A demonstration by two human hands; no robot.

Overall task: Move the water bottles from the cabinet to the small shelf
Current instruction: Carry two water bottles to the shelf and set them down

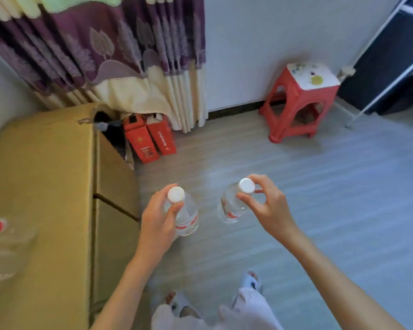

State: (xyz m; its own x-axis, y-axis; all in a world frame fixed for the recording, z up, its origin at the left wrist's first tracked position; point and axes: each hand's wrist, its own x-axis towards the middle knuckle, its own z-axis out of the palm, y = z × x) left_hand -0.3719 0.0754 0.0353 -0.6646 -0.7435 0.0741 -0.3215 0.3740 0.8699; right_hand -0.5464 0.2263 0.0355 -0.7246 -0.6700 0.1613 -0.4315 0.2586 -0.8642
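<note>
Clear glossy plastic bottles [187,217], matt cardboard box [41,186], red plastic stool [296,103], cloth curtain [105,51]

Two held water bottles [187,216] [229,206] — two red boxes [141,139] [161,136] — one red stool [298,101]

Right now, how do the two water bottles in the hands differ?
The left bottle is wrapped by the left hand around its neck and shoulder; the right bottle is pinched at the cap by the right hand. The left bottle looks upright, the right tilted. Both are clear, white-capped, red-labelled.
</note>
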